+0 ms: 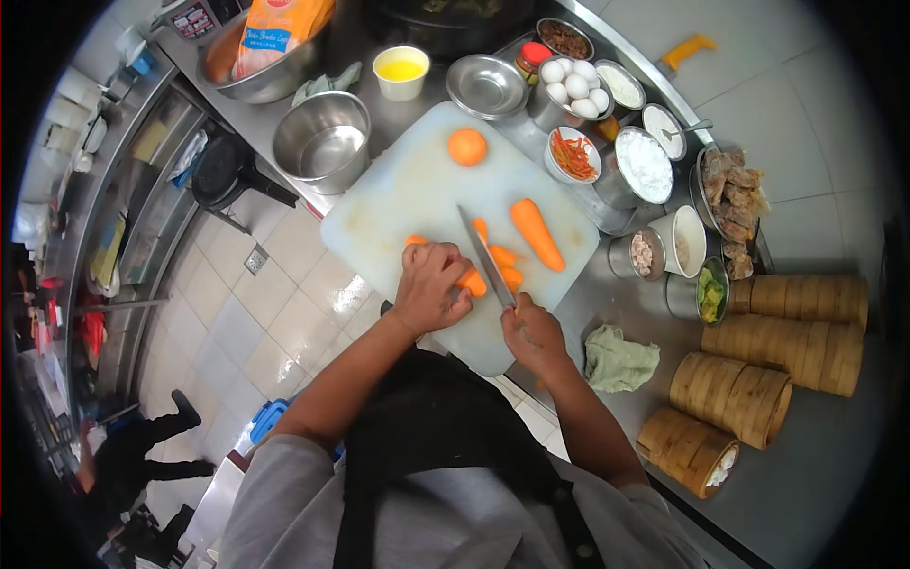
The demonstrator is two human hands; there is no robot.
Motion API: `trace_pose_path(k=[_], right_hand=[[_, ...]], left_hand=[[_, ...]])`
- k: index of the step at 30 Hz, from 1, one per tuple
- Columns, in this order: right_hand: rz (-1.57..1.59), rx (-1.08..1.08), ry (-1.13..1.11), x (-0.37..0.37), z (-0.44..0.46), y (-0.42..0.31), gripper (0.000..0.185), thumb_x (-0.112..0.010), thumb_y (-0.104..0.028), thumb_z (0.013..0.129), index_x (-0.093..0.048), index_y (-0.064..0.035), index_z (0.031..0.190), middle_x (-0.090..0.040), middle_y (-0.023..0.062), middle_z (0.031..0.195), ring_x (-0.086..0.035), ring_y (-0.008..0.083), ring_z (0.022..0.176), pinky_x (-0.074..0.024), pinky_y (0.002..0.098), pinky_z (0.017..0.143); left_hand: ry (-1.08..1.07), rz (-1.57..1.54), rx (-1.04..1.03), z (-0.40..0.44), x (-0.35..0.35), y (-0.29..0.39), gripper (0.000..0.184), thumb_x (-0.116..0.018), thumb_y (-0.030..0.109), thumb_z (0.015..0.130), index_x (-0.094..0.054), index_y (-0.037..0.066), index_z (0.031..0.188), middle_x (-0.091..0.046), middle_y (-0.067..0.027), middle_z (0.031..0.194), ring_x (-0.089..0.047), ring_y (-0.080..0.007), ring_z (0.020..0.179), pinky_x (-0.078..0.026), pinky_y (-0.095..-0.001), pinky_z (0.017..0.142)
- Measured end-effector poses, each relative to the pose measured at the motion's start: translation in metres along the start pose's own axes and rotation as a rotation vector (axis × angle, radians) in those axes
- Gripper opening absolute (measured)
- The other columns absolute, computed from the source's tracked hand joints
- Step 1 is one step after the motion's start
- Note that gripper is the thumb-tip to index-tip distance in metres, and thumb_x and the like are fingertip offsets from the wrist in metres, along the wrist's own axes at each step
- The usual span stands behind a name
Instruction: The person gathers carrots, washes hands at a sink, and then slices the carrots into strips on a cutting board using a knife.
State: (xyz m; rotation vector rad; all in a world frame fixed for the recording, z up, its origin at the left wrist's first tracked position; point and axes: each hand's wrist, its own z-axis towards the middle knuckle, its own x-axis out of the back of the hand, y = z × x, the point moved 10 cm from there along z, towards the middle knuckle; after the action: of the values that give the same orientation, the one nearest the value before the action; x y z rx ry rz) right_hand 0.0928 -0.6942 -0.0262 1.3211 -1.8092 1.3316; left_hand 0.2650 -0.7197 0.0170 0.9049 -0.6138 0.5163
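My right hand (534,332) is closed round the handle of a knife (484,254), whose blade points up and to the left over a white cutting board (389,199). Beside the blade, my left hand (434,284) has its fingers curled on a piece of carrot (471,282). Cut carrot pieces (502,257) lie just right of the blade. Farther right on the board is a longer peeled carrot (536,234). A round orange piece (467,147) rests near the board's far edge.
An empty steel pot (323,142) and a cup of yellow liquid (400,72) stand behind the board. Eggs (576,86), a bowl of white powder (645,165), a green cloth (621,358) and bamboo steamers (731,397) are right. Another person (137,460) stands at lower left.
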Motion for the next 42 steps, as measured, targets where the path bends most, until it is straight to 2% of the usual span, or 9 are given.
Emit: trace_pose_path(k=[9, 15, 17, 20, 27, 29, 36, 38, 42], right_hand=[[-0.140, 0.076, -0.016, 0.052, -0.052, -0.055, 0.014, -0.054, -0.014, 0.097, -0.051, -0.0011, 0.093, -0.066, 0.0209, 0.072, -0.069, 0.0408, 0.073, -0.0550, 0.0512, 0.069], [-0.194, 0.019, -0.198, 0.043, -0.069, -0.046, 0.016, -0.057, -0.012, 0.095, -0.050, 0.0019, 0.089, -0.066, 0.0203, 0.074, -0.068, 0.0404, 0.071, -0.0553, 0.0501, 0.069], [-0.030, 0.250, 0.013, 0.033, -0.060, -0.051, 0.015, -0.056, -0.012, 0.095, -0.051, 0.0013, 0.090, -0.065, 0.0217, 0.073, -0.068, 0.0413, 0.071, -0.0548, 0.0511, 0.068], [-0.071, 0.123, 0.083, -0.015, -0.014, -0.030, 0.014, -0.055, -0.013, 0.096, -0.051, 0.0003, 0.093, -0.065, 0.0221, 0.071, -0.068, 0.0426, 0.069, -0.0541, 0.0521, 0.065], [-0.065, 0.093, 0.029, 0.034, -0.035, -0.046, 0.022, -0.049, -0.021, 0.103, -0.051, -0.0002, 0.094, -0.067, 0.0225, 0.071, -0.066, 0.0435, 0.066, -0.0525, 0.0531, 0.064], [-0.145, 0.078, -0.058, 0.041, -0.050, -0.055, 0.014, -0.054, -0.013, 0.097, -0.050, -0.0009, 0.091, -0.065, 0.0216, 0.068, -0.068, 0.0413, 0.067, -0.0542, 0.0524, 0.064], [-0.124, 0.081, -0.183, 0.024, -0.063, -0.045, 0.011, -0.054, -0.008, 0.093, -0.049, 0.0013, 0.093, -0.066, 0.0237, 0.074, -0.068, 0.0420, 0.071, -0.0548, 0.0516, 0.067], [-0.003, 0.276, 0.039, 0.009, -0.036, -0.049, 0.019, -0.048, -0.016, 0.102, -0.051, 0.0012, 0.095, -0.065, 0.0234, 0.070, -0.067, 0.0435, 0.067, -0.0532, 0.0535, 0.067], [-0.091, 0.133, 0.075, -0.010, -0.008, -0.037, 0.020, -0.050, -0.017, 0.102, -0.052, 0.0012, 0.095, -0.066, 0.0223, 0.070, -0.067, 0.0432, 0.068, -0.0533, 0.0530, 0.066]], left_hand=[[-0.017, -0.001, -0.015, -0.004, -0.006, -0.002, 0.036, -0.071, 0.022, 0.069, -0.066, 0.013, 0.103, -0.053, -0.0096, 0.106, -0.052, -0.0294, 0.102, -0.033, -0.0466, 0.093], [-0.017, 0.000, -0.013, -0.003, -0.006, -0.003, 0.035, -0.072, 0.023, 0.068, -0.066, 0.014, 0.102, -0.053, -0.0096, 0.106, -0.052, -0.0296, 0.103, -0.033, -0.0478, 0.093], [-0.014, -0.009, -0.006, -0.003, -0.007, -0.004, 0.035, -0.072, 0.022, 0.068, -0.066, 0.014, 0.102, -0.053, -0.0096, 0.106, -0.052, -0.0296, 0.103, -0.033, -0.0479, 0.093], [-0.006, -0.019, -0.002, -0.004, -0.006, -0.005, 0.035, -0.072, 0.022, 0.068, -0.066, 0.013, 0.102, -0.053, -0.0096, 0.107, -0.051, -0.0295, 0.103, -0.032, -0.0482, 0.093], [-0.010, 0.002, -0.023, -0.005, -0.006, -0.004, 0.034, -0.071, 0.022, 0.070, -0.066, 0.012, 0.102, -0.053, -0.0094, 0.107, -0.051, -0.0295, 0.103, -0.032, -0.0485, 0.094], [-0.005, 0.002, -0.024, -0.005, -0.005, -0.003, 0.034, -0.071, 0.022, 0.070, -0.066, 0.012, 0.102, -0.053, -0.0096, 0.107, -0.051, -0.0294, 0.103, -0.032, -0.0485, 0.094], [-0.002, -0.009, -0.020, -0.004, -0.006, -0.004, 0.035, -0.070, 0.021, 0.070, -0.066, 0.012, 0.103, -0.054, -0.0097, 0.106, -0.052, -0.0296, 0.103, -0.032, -0.0485, 0.094], [-0.007, -0.008, -0.018, -0.004, -0.007, -0.004, 0.035, -0.070, 0.021, 0.070, -0.065, 0.012, 0.104, -0.054, -0.0097, 0.106, -0.052, -0.0297, 0.103, -0.032, -0.0487, 0.094], [0.002, -0.002, -0.020, -0.004, -0.004, -0.003, 0.035, -0.070, 0.021, 0.070, -0.064, 0.013, 0.104, -0.054, -0.0097, 0.107, -0.052, -0.0298, 0.104, -0.032, -0.0493, 0.095]])
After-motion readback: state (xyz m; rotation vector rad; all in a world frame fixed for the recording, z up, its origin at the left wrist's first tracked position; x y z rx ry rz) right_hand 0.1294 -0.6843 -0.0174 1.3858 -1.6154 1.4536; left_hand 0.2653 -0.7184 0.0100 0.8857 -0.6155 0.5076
